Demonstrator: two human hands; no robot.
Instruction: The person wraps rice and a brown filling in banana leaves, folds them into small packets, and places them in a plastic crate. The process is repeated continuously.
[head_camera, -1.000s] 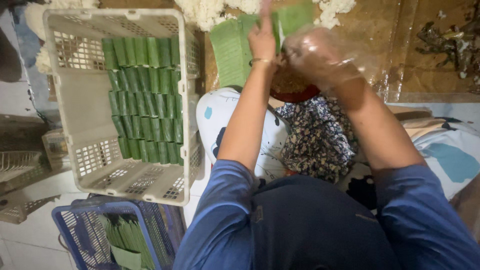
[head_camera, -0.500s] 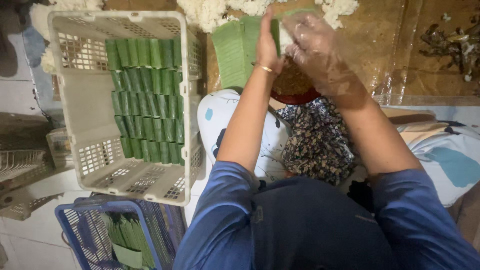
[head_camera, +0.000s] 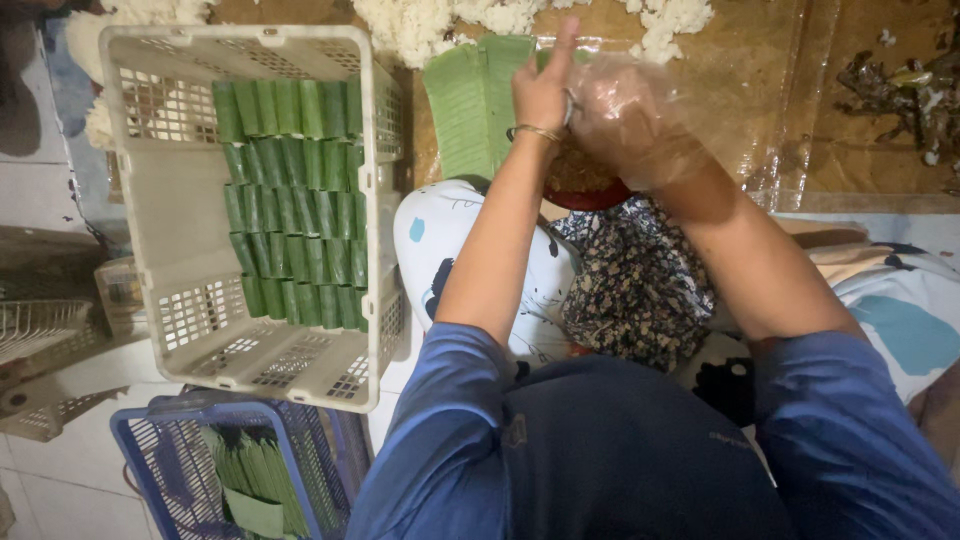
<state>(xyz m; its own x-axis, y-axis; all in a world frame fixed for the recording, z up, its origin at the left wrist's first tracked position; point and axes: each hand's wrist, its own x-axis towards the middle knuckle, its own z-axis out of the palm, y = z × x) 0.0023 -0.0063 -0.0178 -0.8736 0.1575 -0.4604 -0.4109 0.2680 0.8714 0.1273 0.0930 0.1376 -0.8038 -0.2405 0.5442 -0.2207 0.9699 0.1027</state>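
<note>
1. We look down on a brown work surface (head_camera: 760, 120) covered with clear plastic sheet, white cooked rice (head_camera: 450, 20) heaped along its far edge, and a pale tiled floor at the left.
2. Farthest left, the white plastic crate (head_camera: 170, 300) stands beside the surface with rows of green leaf-wrapped rolls (head_camera: 295, 210) packed side by side, probably so that many fit and none unwrap.
3. Below it the blue basket (head_camera: 150, 450) holds loose green leaf strips (head_camera: 250, 480), kept near at hand.
4. On the surface, flat banana leaf pieces (head_camera: 470, 110) lie spread just left of our hands, ready as wrappers.
5. Our left hand (head_camera: 540, 85), with a bracelet at the wrist, has its fingers closed around something small and one finger raised; what it grips we cannot tell.
6. Our right hand (head_camera: 630, 120) wears a loose clear plastic glove, likely to keep sticky food off, and curls against the left hand; its contents are hidden.
7. Directly under both hands sits a red bowl (head_camera: 590, 190) of brownish filling.
</note>
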